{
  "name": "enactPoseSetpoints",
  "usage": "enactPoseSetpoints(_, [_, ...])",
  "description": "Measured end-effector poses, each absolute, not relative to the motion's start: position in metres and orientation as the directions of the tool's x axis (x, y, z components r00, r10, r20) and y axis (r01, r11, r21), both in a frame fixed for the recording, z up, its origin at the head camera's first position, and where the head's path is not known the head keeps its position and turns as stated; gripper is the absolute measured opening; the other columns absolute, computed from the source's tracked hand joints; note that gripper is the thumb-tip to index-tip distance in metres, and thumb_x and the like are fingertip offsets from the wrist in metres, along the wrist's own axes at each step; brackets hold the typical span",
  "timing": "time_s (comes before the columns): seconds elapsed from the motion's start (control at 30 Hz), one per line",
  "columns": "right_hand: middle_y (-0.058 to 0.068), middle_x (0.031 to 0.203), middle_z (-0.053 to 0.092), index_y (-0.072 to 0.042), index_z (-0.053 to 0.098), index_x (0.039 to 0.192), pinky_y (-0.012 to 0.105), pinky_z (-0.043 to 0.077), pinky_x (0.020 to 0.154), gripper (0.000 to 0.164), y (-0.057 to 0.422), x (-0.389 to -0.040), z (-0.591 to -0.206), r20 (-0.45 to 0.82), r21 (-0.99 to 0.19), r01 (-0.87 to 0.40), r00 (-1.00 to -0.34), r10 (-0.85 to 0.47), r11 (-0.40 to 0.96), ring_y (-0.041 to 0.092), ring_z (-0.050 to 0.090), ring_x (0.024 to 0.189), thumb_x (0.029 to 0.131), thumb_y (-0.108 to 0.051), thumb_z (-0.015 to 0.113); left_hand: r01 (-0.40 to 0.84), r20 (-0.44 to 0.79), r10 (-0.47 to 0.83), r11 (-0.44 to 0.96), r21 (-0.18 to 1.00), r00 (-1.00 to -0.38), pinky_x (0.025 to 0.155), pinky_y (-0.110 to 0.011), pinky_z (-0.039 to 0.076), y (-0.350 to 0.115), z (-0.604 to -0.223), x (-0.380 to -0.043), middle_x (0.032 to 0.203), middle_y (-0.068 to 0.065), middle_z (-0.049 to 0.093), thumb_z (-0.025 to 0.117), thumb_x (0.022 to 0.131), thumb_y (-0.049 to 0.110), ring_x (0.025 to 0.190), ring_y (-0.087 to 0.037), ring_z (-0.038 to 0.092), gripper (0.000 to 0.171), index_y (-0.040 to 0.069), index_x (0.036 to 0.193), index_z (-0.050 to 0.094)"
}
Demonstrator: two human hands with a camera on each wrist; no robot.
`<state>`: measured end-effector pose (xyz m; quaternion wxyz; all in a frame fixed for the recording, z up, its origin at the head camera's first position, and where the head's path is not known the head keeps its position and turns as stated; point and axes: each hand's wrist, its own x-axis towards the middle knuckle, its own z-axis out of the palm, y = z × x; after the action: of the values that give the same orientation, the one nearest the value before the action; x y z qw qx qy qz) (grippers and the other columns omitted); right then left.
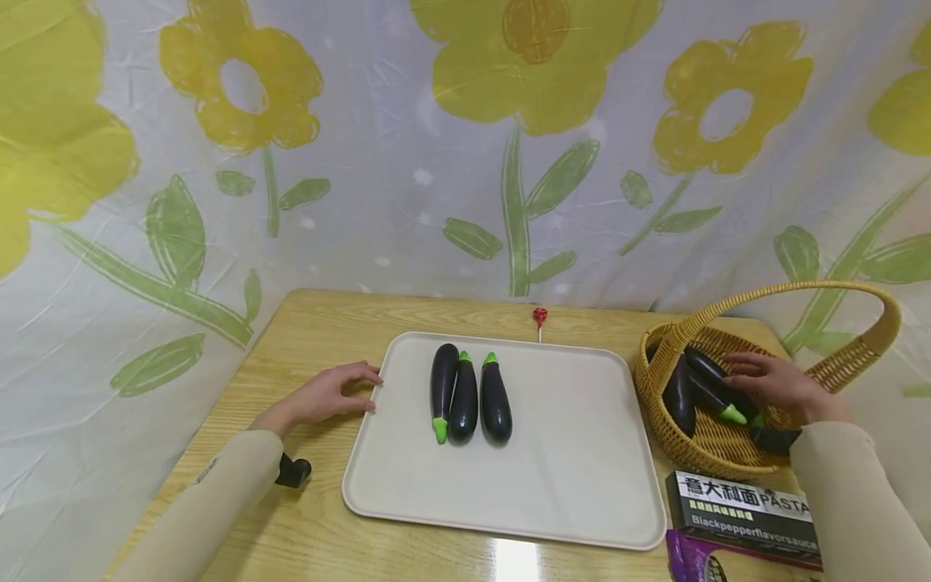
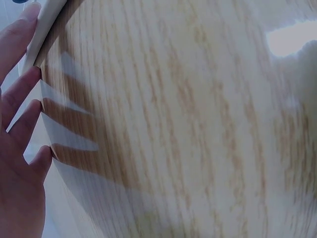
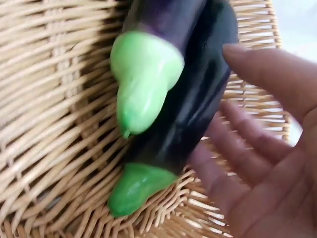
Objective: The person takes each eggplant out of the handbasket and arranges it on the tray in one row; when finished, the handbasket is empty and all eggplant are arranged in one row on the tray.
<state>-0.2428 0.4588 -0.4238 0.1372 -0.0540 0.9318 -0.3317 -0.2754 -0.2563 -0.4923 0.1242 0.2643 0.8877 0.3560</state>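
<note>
Three dark purple eggplants (image 1: 463, 398) with green stem ends lie side by side on a white tray (image 1: 567, 485). My left hand (image 1: 330, 396) is at the tray's left edge, fingers spread and fingertips right at the rim. On the right, my right hand (image 1: 781, 384) reaches inside a wicker basket (image 1: 684, 449) that holds several more eggplants. In the right wrist view its thumb (image 3: 262, 64) and loosely bent fingers are beside the outer eggplant (image 3: 198, 104). Another eggplant (image 3: 143, 74) overlaps that one, its pale green stem end nearer the camera.
A black pasta box (image 1: 735, 517) and a purple packet (image 1: 691, 558) lie in front of the basket, partly behind my right sleeve. A red lollipop (image 1: 540, 315) lies behind the tray. The basket's tall handle (image 1: 800, 287) arches over its opening. A flowered curtain (image 1: 393, 202) hangs behind the wooden table (image 1: 320, 323).
</note>
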Motion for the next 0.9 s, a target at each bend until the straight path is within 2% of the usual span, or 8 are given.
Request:
enactPoseSetpoints(0.23, [0.041,0.126,0.048,0.01,0.048,0.132,0.03,0.056,0.073,0.042,0.4583,-0.2455,-0.4292,-0.137,-0.721,-0.154,-0.924,-0.356,0.675,0.013,0.065,0.089,0.095,-0.003,0.06,0.379,-0.03,0.557,0.603,0.702,-0.83,0.114,-0.058,0.022,-0.2564,-0.4924,-0.2758,0.143,-0.012,0.051,0.076,0.087,0.032,0.144,-0.04,0.025,0.044,0.013,0.124,0.064])
enactPoseSetpoints(0.47, [0.036,0.124,0.053,0.007,0.054,0.13,0.029,0.054,0.07,0.036,0.4539,-0.2466,-0.4248,-0.154,-0.677,-0.161,-0.923,-0.352,0.718,0.018,0.062,0.091,0.095,-0.003,0.058,0.386,-0.026,0.559,0.606,0.696,-0.829,0.114,-0.058,0.022,-0.2561,-0.4918,-0.2752,0.143,-0.011,0.052,0.075,0.087,0.034,0.143,-0.04,0.026,0.043,0.014,0.124,0.064])
enactPoseSetpoints(0.53, [0.034,0.121,0.054,-0.002,0.059,0.129,0.029,0.053,0.065,0.033,0.4548,-0.2459,-0.4233,-0.159,-0.684,-0.146,-0.927,-0.341,0.715,0.015,0.06,0.083,0.096,-0.003,0.057,0.389,-0.024,0.56,0.605,0.695,-0.828,0.114,-0.058,0.022,-0.2558,-0.4908,-0.2744,0.142,-0.011,0.052,0.076,0.087,0.033,0.143,-0.039,0.027,0.043,0.015,0.123,0.064])
enactPoseSetpoints(0.6, [0.031,0.116,0.056,-0.017,0.063,0.127,0.029,0.052,0.059,0.035,0.4566,-0.2457,-0.4224,-0.17,-0.698,-0.131,-0.925,-0.341,0.704,0.013,0.058,0.073,0.097,-0.003,0.057,0.388,-0.023,0.559,0.604,0.696,-0.829,0.114,-0.058,0.023,-0.2554,-0.4896,-0.2736,0.142,-0.011,0.052,0.076,0.086,0.032,0.143,-0.039,0.027,0.042,0.014,0.123,0.065])
enactPoseSetpoints(0.67, [0.029,0.112,0.057,-0.022,0.063,0.126,0.03,0.052,0.057,0.037,0.4574,-0.2453,-0.4221,-0.177,-0.707,-0.12,-0.924,-0.339,0.697,0.013,0.058,0.066,0.096,-0.003,0.059,0.394,-0.02,0.562,0.604,0.693,-0.827,0.113,-0.059,0.023,-0.255,-0.4884,-0.2729,0.142,-0.012,0.052,0.075,0.087,0.032,0.142,-0.041,0.027,0.042,0.013,0.123,0.065])
enactPoseSetpoints(0.73, [0.032,0.115,0.056,-0.018,0.062,0.128,0.031,0.054,0.059,0.037,0.4573,-0.246,-0.4219,-0.183,-0.704,-0.126,-0.919,-0.35,0.699,0.013,0.06,0.07,0.094,-0.003,0.061,0.389,-0.024,0.56,0.606,0.694,-0.828,0.113,-0.06,0.022,-0.2545,-0.4873,-0.2723,0.142,-0.013,0.052,0.075,0.087,0.031,0.142,-0.042,0.026,0.042,0.013,0.123,0.065])
enactPoseSetpoints(0.83, [0.036,0.125,0.051,0.003,0.052,0.131,0.032,0.054,0.062,0.042,0.4546,-0.2476,-0.4211,-0.185,-0.681,-0.144,-0.915,-0.359,0.718,0.015,0.061,0.075,0.091,-0.004,0.064,0.39,-0.028,0.561,0.61,0.69,-0.827,0.113,-0.061,0.022,-0.2541,-0.4862,-0.2717,0.142,-0.014,0.051,0.074,0.088,0.031,0.142,-0.043,0.025,0.041,0.012,0.123,0.064])
enactPoseSetpoints(0.9, [0.038,0.128,0.047,0.009,0.049,0.131,0.031,0.054,0.062,0.045,0.4533,-0.2493,-0.4205,-0.189,-0.669,-0.157,-0.909,-0.371,0.726,0.015,0.059,0.074,0.09,-0.003,0.064,0.385,-0.03,0.558,0.609,0.693,-0.829,0.113,-0.06,0.022,-0.2537,-0.4855,-0.2716,0.142,-0.015,0.051,0.074,0.088,0.03,0.142,-0.043,0.025,0.041,0.011,0.123,0.064])
